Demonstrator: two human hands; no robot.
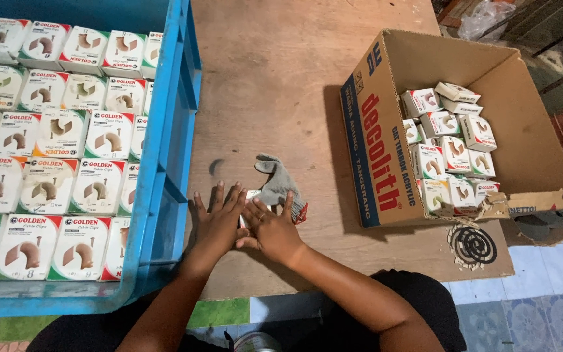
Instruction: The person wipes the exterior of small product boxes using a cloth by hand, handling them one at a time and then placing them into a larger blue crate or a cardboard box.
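Small box [253,195] lies on the tabletop [275,78] low in the middle of the frame, mostly hidden under both hands beside a grey sock [277,184]. Left hand [216,225] and right hand [272,228] lie flat with fingers spread, pressing on it, not closed around it. It looks like the box is being pressed shut; next it needs a real grip to lift it.

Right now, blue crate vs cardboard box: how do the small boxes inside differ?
In the blue crate the small boxes lie flat in neat rows, faces up, filling it. In the cardboard box the small boxes are jumbled, tilted at mixed angles, and cover only part of the floor. The crate is rigid plastic; the cardboard box has a torn flap. Both hold similar white-and-red small boxes.
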